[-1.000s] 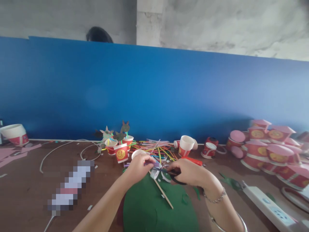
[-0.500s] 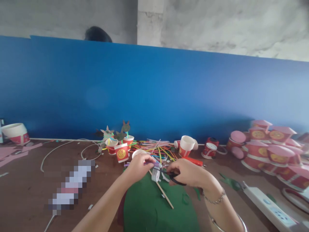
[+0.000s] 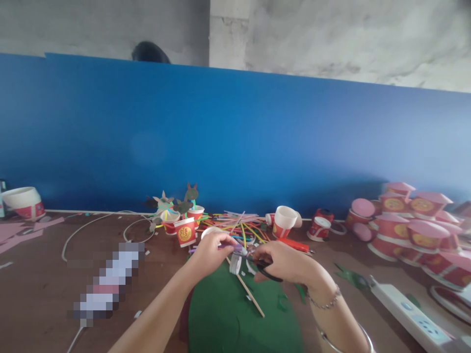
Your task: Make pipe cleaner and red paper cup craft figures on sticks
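My left hand (image 3: 211, 254) pinches purple straws (image 3: 239, 248), whose ends stick out past the fingertips toward the right. Fingers of my right hand (image 3: 283, 259) are wrapped around black-handled scissors (image 3: 271, 274), with the blades reaching left to the straw ends. Whether the blades are closed on the straws is too small to tell. Just below them a white roll of tape (image 3: 235, 264) stands by a thin wooden stick (image 3: 252, 296) on a round green mat (image 3: 217, 318). Behind my left hand, a paper cup (image 3: 211, 231) is partly hidden.
Loose coloured straws (image 3: 235, 220) lie in a heap at the back. Red paper cups (image 3: 185, 232) with paper figures stand left of them. A red-handled tool (image 3: 294, 244) lies to the right, near stacked pink-topped cups (image 3: 415, 230), a power strip (image 3: 408, 314) and a blue partition (image 3: 235, 137).
My left hand has shifted slightly and the purple straws are tilted differently at the scissor blades. My right hand stays in nearly the same place.
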### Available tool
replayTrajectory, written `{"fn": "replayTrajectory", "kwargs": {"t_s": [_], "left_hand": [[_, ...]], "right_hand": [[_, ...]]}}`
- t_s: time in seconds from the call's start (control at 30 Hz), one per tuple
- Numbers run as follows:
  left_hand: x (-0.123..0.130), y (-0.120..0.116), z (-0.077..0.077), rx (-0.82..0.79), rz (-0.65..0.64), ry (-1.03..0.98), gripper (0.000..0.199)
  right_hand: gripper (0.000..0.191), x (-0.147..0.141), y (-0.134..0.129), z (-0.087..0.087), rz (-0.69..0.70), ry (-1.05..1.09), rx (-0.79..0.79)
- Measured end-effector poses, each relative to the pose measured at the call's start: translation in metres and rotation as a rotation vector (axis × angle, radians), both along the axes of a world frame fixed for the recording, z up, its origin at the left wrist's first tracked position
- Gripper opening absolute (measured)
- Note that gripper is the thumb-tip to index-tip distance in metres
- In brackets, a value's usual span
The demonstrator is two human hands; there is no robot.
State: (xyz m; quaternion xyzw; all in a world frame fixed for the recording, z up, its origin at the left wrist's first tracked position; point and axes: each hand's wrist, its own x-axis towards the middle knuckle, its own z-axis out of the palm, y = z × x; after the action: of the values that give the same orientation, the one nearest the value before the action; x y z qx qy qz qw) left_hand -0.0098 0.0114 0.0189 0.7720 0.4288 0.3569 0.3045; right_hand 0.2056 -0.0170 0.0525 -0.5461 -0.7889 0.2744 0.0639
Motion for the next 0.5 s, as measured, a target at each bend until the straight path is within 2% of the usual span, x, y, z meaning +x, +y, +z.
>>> {"fn": "replayTrajectory", "kwargs": {"t_s": [0.23,0.5], "left_hand": [[0.0001,-0.0003,-0.0002,0.01,0.008,0.011,0.015],[-0.0017,0.0006,-0.0011,0.021,-0.003,0.014,0.015]], "right_hand": [[0.029,-0.0026,-0.0004,0.0036,0.019,-0.023,0.008],[0.028,-0.0078,-0.0004,-0.0011,-0.014,-0.069,0.073]]}}
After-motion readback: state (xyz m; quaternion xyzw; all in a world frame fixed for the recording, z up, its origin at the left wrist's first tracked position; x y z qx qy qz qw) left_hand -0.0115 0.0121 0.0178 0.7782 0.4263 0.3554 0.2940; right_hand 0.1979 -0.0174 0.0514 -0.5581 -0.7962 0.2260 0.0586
